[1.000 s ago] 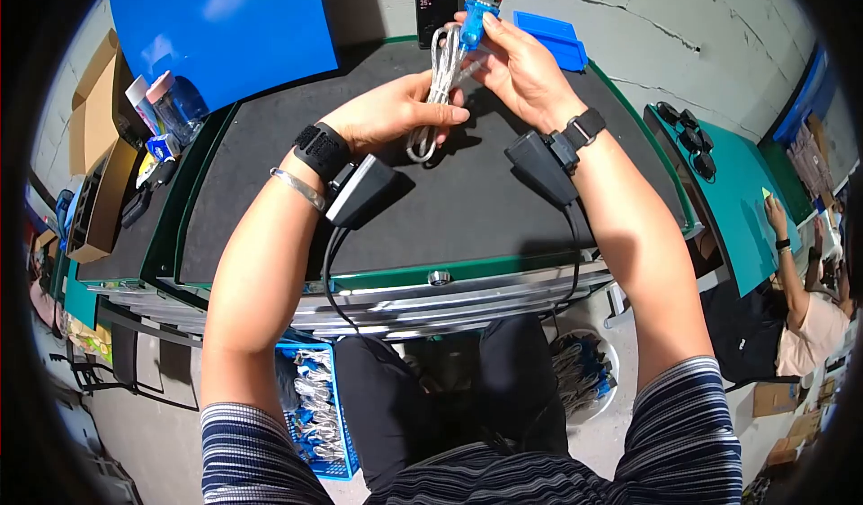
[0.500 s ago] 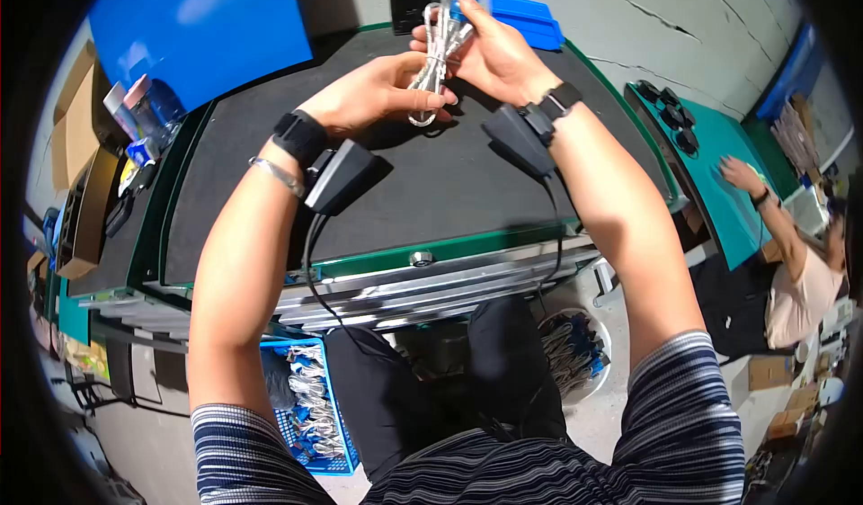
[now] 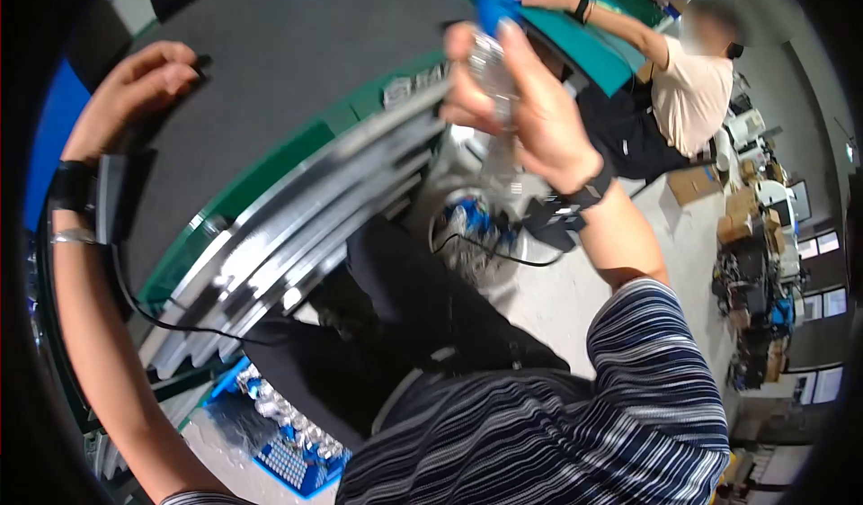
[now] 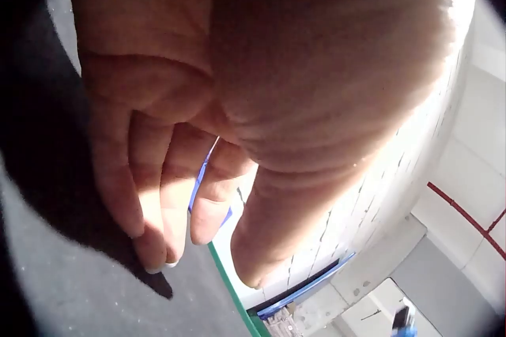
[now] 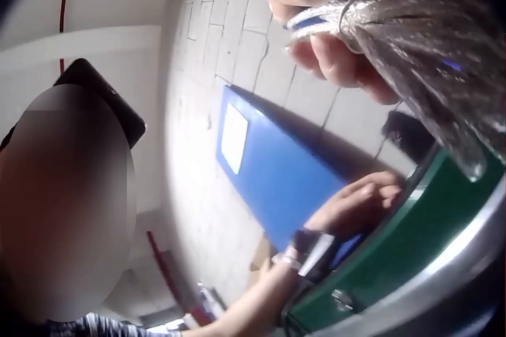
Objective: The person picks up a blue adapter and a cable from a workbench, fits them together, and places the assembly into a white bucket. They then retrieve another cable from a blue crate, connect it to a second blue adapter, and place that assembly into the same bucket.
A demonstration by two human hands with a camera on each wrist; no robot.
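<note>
My right hand (image 3: 548, 132) grips a tied bundle of clear-sheathed silvery cable (image 3: 492, 66) with a blue connector (image 3: 494, 3) at its upper end, blurred in the head view. It holds the bundle out beyond the bench's front edge. Seen from the right wrist, the cable loops hang past the fingers, with a tie around them. My left hand (image 3: 135, 91) is over the dark mat (image 3: 297, 46) on the bench, fingers loosely bent. Nothing lies between those fingers in the left wrist view.
Below the right hand, a heap of blue-ended cables (image 3: 472, 222) sits in a container on the floor. A blue basket (image 3: 301, 478) with more cable bundles stands beside my legs. Another person (image 3: 692, 87) reaches over a green table (image 3: 611, 51) at the right.
My left hand has let go of the cable bundle and stayed over the mat. My right hand has carried the bundle rightward, off the bench, as the head view swung right.
</note>
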